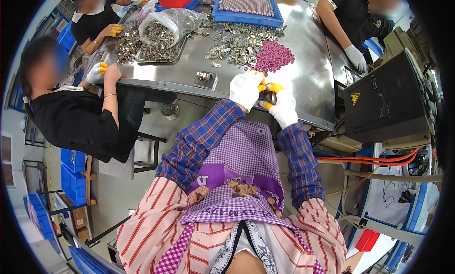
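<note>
Left hand (246,90): gloved, fingers bent, centre of frame; cannot tell whether gripping.
Right hand (283,105): gloved, just beside it, fingers curled about a small dark piece (269,95); hold unclear.
Pink rings (274,57): heaped at upper centre, beside metal parts (230,44).
Apron (237,148): lettering, lower centre.
Dark box (384,101): yellow warning triangle (354,99), right.
</note>
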Available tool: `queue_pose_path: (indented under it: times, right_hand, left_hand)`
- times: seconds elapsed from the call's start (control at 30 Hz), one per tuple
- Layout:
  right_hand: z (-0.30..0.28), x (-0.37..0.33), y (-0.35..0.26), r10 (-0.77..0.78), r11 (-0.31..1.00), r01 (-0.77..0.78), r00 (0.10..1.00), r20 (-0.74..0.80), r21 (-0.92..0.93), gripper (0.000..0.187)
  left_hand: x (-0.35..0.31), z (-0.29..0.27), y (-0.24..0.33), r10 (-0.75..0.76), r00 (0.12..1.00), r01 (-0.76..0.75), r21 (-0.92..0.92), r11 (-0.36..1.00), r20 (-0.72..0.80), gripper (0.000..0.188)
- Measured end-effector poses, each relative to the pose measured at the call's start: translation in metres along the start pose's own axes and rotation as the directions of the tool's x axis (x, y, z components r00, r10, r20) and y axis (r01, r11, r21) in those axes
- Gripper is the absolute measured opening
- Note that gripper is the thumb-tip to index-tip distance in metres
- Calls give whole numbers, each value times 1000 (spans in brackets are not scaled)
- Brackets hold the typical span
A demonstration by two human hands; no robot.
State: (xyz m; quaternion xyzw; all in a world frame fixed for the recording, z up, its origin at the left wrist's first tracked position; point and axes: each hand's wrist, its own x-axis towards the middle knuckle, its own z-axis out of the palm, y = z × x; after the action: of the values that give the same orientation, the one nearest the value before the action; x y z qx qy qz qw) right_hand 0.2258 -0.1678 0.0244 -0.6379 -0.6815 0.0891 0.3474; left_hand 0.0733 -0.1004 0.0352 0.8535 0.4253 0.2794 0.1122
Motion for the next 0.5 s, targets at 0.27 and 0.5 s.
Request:
queue_pose_path:
  times: [0.27, 0.5]
  right_hand:
    - [-36, 2, -9, 228, 922, -214, 974, 6, -321, 45]
    - [-66, 41, 110, 503, 702, -600, 799, -328, -384, 42]
  left_hand:
    - [0, -48, -32, -227, 940, 215, -73, 974, -256, 37]
    - [-26, -54, -123, -620, 710, 565, -256, 784, -334, 38]
